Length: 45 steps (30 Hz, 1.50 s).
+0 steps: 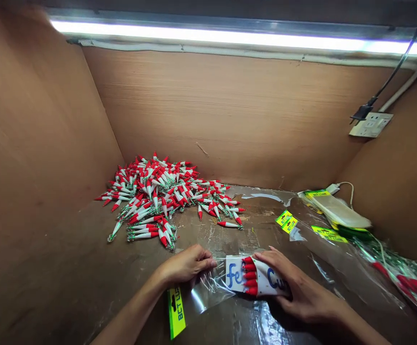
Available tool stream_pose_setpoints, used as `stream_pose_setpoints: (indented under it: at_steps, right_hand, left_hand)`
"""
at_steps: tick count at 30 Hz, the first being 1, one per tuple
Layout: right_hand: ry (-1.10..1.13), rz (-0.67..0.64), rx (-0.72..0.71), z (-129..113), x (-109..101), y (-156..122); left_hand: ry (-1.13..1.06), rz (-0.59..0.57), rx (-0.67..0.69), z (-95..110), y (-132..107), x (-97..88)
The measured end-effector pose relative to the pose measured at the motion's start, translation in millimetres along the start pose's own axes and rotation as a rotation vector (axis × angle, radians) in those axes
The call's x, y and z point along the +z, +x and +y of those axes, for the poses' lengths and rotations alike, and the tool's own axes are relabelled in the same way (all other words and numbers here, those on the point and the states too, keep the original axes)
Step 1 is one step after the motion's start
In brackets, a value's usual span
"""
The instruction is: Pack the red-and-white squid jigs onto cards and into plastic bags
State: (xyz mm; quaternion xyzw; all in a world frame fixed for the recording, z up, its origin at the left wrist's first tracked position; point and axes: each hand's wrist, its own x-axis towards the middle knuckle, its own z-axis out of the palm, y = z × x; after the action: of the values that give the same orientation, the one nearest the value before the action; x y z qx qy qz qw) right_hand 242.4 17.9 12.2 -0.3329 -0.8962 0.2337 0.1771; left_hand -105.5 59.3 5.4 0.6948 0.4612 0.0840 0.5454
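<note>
1. Nearest the counter's (68, 273) front side, the left hand (191, 263) pinches a clear bag (204, 297) with a yellow header (177, 312). Whether the white sleeve's end is already inside the film, I cannot tell; if its corner catches the bag's edge, the thin film could crease or split.

2. To the right of the bag, the right hand (302, 287) grasps the white sleeve (266, 278), lettered in blue, with a row of red tips (250, 278) showing in its opening, pointing at the bag. Too slack a hold could let the row slide out crooked; too tight a squeeze could buckle the sleeve.

3. Toward the counter's right edge lie filled bags (410, 287). The right forearm, swinging wide, might drag them.

4. Farther back, short of the right rear corner, a stack of bags (338, 211) leans near loose yellow labels (286, 221). A brush from a sleeve could scatter such light pieces.

5. Against the rear edge, left of centre, the pile of red-and-white lures (158, 187) shows green, hook-like ends; pulling one could snag its neighbours.
</note>
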Motion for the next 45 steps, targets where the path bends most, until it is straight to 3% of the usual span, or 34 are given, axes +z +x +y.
stream_pose_setpoints:
  at_steps: [13,20,27,34,37,41,45]
  right_hand:
    - [0.054,-0.034,-0.006,8,-7,-5]
    - [0.05,-0.026,0.095,19,-11,-12]
    - [0.052,0.001,0.097,19,-13,-13]
    - [0.09,-0.073,0.08,14,-3,-12]
    - [0.087,-0.092,0.053,9,3,-8]
    - [0.094,-0.109,0.031,7,11,-6]
    - [0.099,-0.126,0.072,8,16,-7]
  left_hand:
    - [0.066,0.025,-0.036,8,1,3.4]
    - [0.083,0.04,-0.011,11,-1,4.2]
    - [0.11,0.049,0.014,10,0,4.6]
    - [0.171,0.046,0.021,11,0,4.7]
    - [0.283,0.108,0.079,13,0,6.3]
    - [0.587,0.294,0.265,18,1,15.7]
    - [0.727,0.335,0.399,25,4,29.7]
